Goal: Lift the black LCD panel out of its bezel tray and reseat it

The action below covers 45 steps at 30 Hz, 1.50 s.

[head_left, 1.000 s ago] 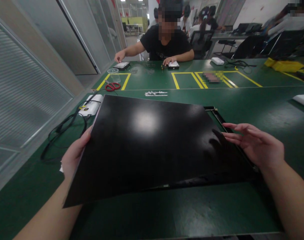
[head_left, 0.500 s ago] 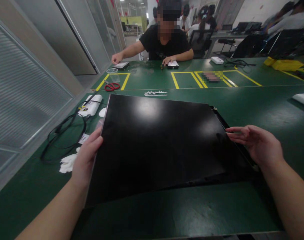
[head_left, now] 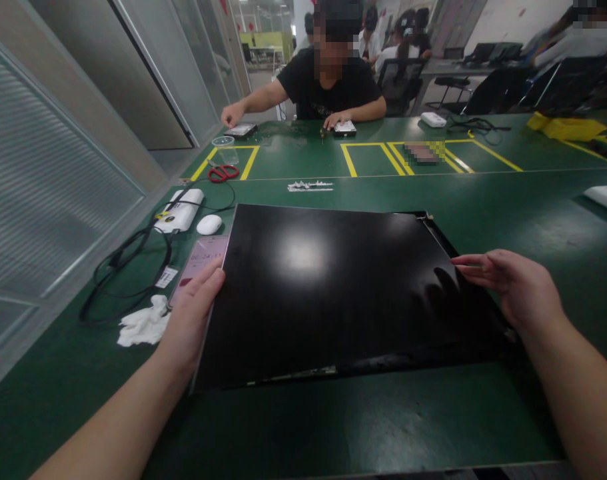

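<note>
A large black LCD panel (head_left: 328,287) with a glossy face lies tilted over a black frame (head_left: 440,235), which shows along its right and back edges. My left hand (head_left: 196,303) grips the panel's left edge, thumb on top and the other fingers along or under the side. At the right edge, my right hand (head_left: 513,283) has its fingers stretched toward the panel, fingertips touching or just beside the rim; they do not wrap round it. Beside my left hand lies a pink-screened phone (head_left: 198,260), partly covered by the hand and panel.
On the left are a crumpled white cloth or glove (head_left: 143,323), black cables (head_left: 100,293), a white power bank-like box (head_left: 180,209) and a white rounded case (head_left: 209,225). Red-handled scissors (head_left: 223,174) and a clear cup (head_left: 226,152) stand farther back. Opposite sits a person (head_left: 333,83) handling drive-like boxes.
The panel's left side has come down and shifted right with my left hand, uncovering more of the phone and white case. My right hand has barely moved.
</note>
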Tool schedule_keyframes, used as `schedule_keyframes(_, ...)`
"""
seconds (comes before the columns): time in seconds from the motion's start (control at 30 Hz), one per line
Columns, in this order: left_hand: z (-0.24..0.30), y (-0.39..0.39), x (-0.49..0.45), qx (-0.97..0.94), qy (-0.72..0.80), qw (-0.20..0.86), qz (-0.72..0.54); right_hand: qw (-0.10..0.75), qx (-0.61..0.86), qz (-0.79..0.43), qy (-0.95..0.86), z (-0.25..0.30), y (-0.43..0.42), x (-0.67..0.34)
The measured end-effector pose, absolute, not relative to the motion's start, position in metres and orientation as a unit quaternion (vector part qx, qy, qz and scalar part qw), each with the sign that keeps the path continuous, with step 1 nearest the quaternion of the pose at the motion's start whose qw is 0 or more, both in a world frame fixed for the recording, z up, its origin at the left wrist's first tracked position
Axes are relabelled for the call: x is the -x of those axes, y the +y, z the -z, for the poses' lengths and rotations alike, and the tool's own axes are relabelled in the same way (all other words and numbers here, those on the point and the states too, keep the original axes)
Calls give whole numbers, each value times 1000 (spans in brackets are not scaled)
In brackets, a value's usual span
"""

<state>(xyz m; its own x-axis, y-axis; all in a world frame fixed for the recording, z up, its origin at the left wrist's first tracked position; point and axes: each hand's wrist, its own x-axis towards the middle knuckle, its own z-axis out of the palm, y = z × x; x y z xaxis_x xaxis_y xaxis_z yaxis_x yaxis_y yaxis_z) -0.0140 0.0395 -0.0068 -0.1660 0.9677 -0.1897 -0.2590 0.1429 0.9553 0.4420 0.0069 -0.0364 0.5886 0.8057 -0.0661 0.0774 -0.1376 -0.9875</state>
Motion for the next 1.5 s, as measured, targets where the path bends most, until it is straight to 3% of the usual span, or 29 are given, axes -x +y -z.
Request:
schedule_keyframes(0.6,24,41,22,-368,445,613,-540,520,738,-253,-347,28,4,-434)
schedule_keyframes(0.73,28,39,20,-365,431,623,-541,546,707,-294,-340,23,1,-426)
schedule_keyframes(0.9,27,36,13,-349,448,638,-521,546,725,-207,-364,17,-4,-423)
schedule_keyframes(1.5,16,32,12,-373,432,669,-475,504,754,-240,-346,29,9,-440)
